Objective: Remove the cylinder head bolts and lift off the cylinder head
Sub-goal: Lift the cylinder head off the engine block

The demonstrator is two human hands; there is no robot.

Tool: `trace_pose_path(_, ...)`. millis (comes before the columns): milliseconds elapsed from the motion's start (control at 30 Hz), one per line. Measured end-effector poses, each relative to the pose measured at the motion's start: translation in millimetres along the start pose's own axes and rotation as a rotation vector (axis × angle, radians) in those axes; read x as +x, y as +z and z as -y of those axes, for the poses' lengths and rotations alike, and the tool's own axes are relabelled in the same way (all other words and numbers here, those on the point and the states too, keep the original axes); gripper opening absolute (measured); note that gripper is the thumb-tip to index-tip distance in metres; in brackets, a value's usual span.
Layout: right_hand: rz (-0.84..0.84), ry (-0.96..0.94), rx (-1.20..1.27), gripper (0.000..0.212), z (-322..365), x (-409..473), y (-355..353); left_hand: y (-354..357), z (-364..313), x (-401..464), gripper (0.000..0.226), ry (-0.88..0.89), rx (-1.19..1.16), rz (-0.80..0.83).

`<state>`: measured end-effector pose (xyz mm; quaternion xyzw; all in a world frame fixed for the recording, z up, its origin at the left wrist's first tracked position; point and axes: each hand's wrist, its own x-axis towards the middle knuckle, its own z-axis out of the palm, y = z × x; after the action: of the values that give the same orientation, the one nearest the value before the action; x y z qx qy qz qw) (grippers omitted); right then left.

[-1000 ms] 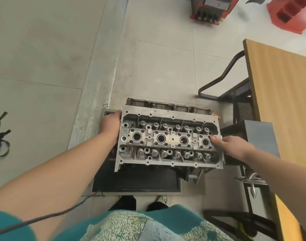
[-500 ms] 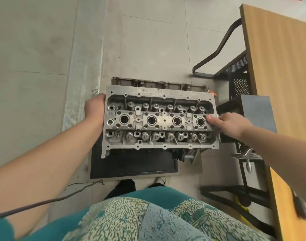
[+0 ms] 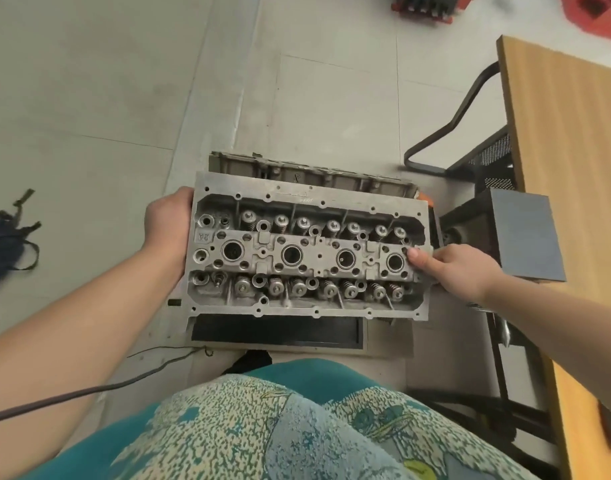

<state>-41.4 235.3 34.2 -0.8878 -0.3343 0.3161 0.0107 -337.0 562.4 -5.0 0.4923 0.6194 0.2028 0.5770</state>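
The grey aluminium cylinder head [image 3: 307, 254], with valve springs and a row of round plug wells on top, is held in the air in front of me. My left hand [image 3: 169, 226] grips its left end, fingers hidden underneath. At its right end my right hand [image 3: 453, 268] grips it, thumb resting on the top face by the last well. Beyond the head's far edge the engine block [image 3: 297, 174] shows on its stand, mostly hidden by the head.
A dark tray [image 3: 276, 332] lies on the floor under the head. A wooden table [image 3: 571, 168] runs down the right, with a black metal frame [image 3: 446, 133] and grey box [image 3: 522, 233] beside it. A cable [image 3: 89, 389] trails at left. A dark bag [image 3: 6, 244] lies far left.
The head has come nearer to me and now covers more of the block. Both hands keep the same grips on its ends.
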Motion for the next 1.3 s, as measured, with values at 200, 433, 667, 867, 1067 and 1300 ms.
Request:
trace_pose_path(200, 0.023, -0.179, -0.060, 0.103, 1, -31, 39, -57, 64, -75, 0.018, -0.039, -0.026, -0.138)
trace_pose_path(433, 0.181, -0.134, -0.007, 0.096, -28, -77, 134, -86, 190, -140, 0.020, -0.144, 0.035, -0.199)
trace_pose_path(667, 0.322, 0.028, -0.019, 0.102, -96, -71, 279, -56, 323, -109, 0.026, -0.371, -0.024, -0.130)
trace_pose_path(867, 0.382, 0.134, -0.018, 0.108, -134, -27, 394, -10, 419, -34, 0.026, -0.459, -0.015, -0.055)
trace_pose_path(1067, 0.333, 0.157, -0.028, 0.116, -158, 47, 455, 39, 470, 37, 0.027, -0.444, -0.011, 0.032)
trace_pose_path(1300, 0.219, 0.111, -0.055, 0.124, -168, 151, 461, 95, 475, 115, 0.030, -0.441, -0.133, 0.081)
